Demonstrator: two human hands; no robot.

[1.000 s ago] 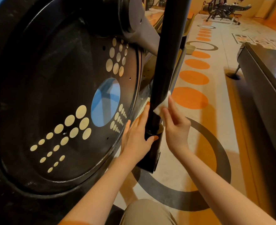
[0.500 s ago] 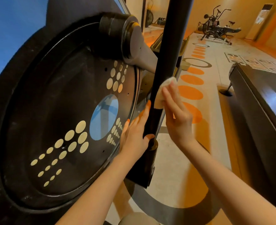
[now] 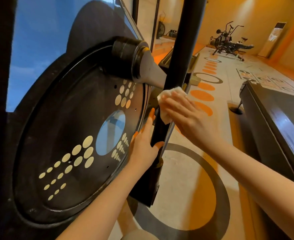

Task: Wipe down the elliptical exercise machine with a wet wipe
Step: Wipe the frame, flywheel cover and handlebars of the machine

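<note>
- Two hands are on the black upright bar of the elliptical machine, each with a separate job.
- Right hand: fingers extended flat, grip not closed, pressing the white wet wipe against the bar beside the grey crank arm. A flat palm spreads the wipe over more of the round surface.
- Left hand: lower down, thumb hooked round the front and fingers laid along the far side. Judged a steadying hold, so the bar does not swing under the wiping pressure.
- Wipe location: between right palm and bar, partly wrapped round its edge.
- Large black disc with pale dots sits just left of the bar; neither hand touches its face.
- Judgement: bar-wiping step in hand; most of the machine appears outstanding.
</note>
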